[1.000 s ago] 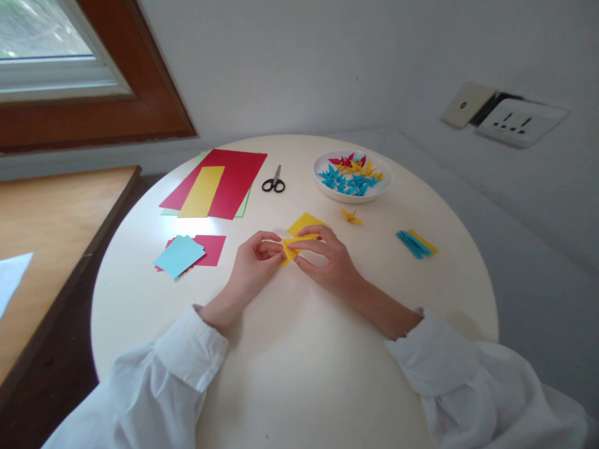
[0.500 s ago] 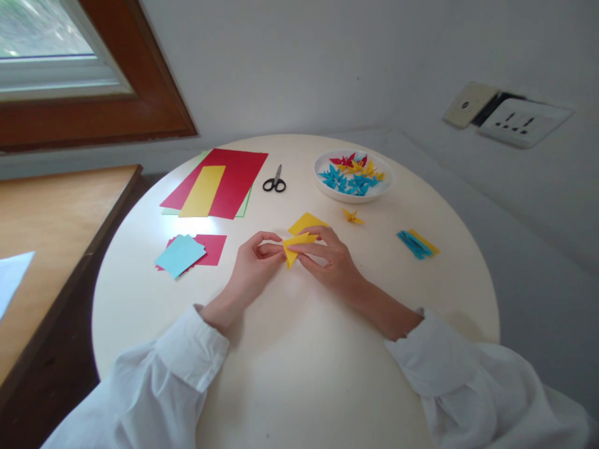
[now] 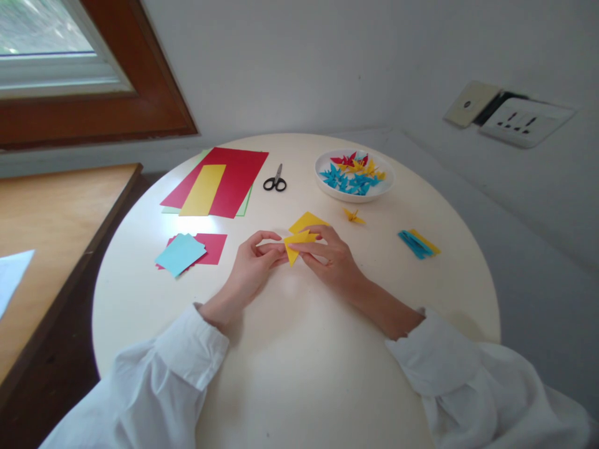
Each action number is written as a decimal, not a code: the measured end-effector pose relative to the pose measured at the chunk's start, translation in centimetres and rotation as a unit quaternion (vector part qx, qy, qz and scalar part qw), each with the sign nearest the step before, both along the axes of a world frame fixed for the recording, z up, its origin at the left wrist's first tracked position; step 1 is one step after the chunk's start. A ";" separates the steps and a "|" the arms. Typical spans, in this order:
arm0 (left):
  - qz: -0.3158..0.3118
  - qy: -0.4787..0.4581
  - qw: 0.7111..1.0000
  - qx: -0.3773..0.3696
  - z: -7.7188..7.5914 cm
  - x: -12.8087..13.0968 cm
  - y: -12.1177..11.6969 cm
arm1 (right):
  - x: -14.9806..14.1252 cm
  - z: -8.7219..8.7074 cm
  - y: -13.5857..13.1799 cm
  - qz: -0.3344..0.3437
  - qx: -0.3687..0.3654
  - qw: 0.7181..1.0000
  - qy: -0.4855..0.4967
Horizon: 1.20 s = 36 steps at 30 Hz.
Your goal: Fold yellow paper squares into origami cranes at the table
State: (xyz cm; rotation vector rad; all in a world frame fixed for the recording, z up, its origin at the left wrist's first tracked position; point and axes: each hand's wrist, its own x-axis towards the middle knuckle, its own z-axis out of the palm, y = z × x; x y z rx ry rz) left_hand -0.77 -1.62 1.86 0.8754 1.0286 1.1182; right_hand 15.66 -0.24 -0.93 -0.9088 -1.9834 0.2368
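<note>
Your two hands meet over the near-middle of the round white surface (image 3: 299, 368), both in white sleeves with turned-back cuffs. Your right hand (image 3: 334, 259) grips the folded paper (image 3: 294, 245), yellow and pointed, between thumb and fingers. Your left hand (image 3: 259, 259) is curled, its thumb and fingertips together at the left edge of the folded paper; whether they pinch it or only touch it, you cannot tell. The folded paper lies between the two hands, one point directed toward you. Just beyond it is a yellow sheet (image 3: 306, 221), partly covered by the folded paper and the right fingers.

Beyond the right hand rests a single yellow crane (image 3: 354, 216), and farther out a white dish (image 3: 354, 198) contains red, yellow and blue cranes (image 3: 350, 182). To the right of the right hand lie blue strips (image 3: 415, 244), overlapping a yellow piece (image 3: 427, 242).

Beyond the left hand are the scissors (image 3: 275, 179), their black handles toward you and their blades pointing away. Farther left, a large red sheet (image 3: 238, 181) overlies green sheets (image 3: 246, 202) and carries a yellow strip (image 3: 203, 190). To the left of the left hand, light blue squares (image 3: 180, 254) overlap red squares (image 3: 214, 248). A wooden table (image 3: 60, 218) stands left of the surface, with a white sheet (image 3: 12, 277) on it.
</note>
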 end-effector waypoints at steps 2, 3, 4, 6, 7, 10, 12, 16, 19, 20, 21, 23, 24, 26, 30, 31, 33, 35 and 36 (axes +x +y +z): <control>-0.002 -0.007 1.000 0.003 0.1 0.0 0.0 | 0.0 0.0 0.0 0.002 -0.006 1.000 -0.001; -0.004 -0.009 1.000 0.005 0.1 0.0 0.0 | 0.0 0.1 0.0 0.004 -0.006 1.000 0.000; -0.006 -0.008 1.000 0.007 0.0 0.0 0.0 | 0.0 0.1 -0.1 0.005 -0.007 1.000 0.001; -0.010 -0.004 1.000 0.009 0.0 0.0 0.1 | -0.1 0.1 -0.1 0.006 -0.008 1.000 0.001; -0.011 -0.002 1.000 0.010 -0.1 0.0 0.1 | -0.1 0.1 -0.1 0.007 -0.008 1.000 0.001; -0.009 -0.001 1.000 0.010 -0.1 0.0 0.1 | -0.1 0.1 -0.1 0.011 0.002 1.000 -0.004; -0.009 -0.002 1.000 0.010 -0.1 0.0 0.0 | -0.1 0.2 -0.1 0.013 0.007 1.000 -0.006; -0.005 0.001 1.000 0.015 -0.1 0.0 0.0 | 0.0 0.2 -0.1 0.017 0.002 1.000 -0.006; -0.005 0.009 1.000 0.018 -0.2 -0.1 0.1 | -0.1 0.1 0.0 0.022 0.012 1.000 -0.007; -0.005 0.012 1.000 0.019 -0.2 -0.1 0.1 | -0.1 0.1 0.0 0.024 0.015 1.000 -0.008; -0.004 0.016 1.000 0.020 -0.3 -0.1 0.1 | -0.1 0.1 0.0 0.024 0.017 1.000 -0.010; 0.000 0.024 0.999 0.021 -0.3 -0.1 0.1 | -0.1 0.2 0.0 0.025 0.014 1.000 -0.013; 0.002 0.029 0.999 0.021 -0.2 -0.1 0.1 | -0.1 0.2 0.0 0.026 0.012 1.000 -0.013; 0.005 0.038 0.999 0.023 -0.2 -0.1 0.0 | -0.1 0.2 -0.1 0.027 0.010 0.999 -0.012; 0.007 0.062 0.997 0.035 -0.2 -0.1 0.0 | -0.1 0.3 -0.1 0.034 0.015 0.999 -0.020; 0.007 0.066 0.997 0.039 -0.3 -0.1 0.0 | -0.1 0.3 -0.1 0.036 0.017 0.999 -0.021; 0.006 0.077 0.996 0.051 -0.3 -0.2 0.1 | -0.2 0.4 -0.1 0.042 0.020 0.999 -0.019; 0.008 0.099 0.993 0.066 -0.3 -0.2 0.1 | -0.2 0.5 -0.3 0.051 0.018 0.998 -0.013; 0.011 0.115 0.991 0.074 -0.3 -0.2 0.1 | -0.2 0.6 -0.4 0.054 0.016 0.998 -0.008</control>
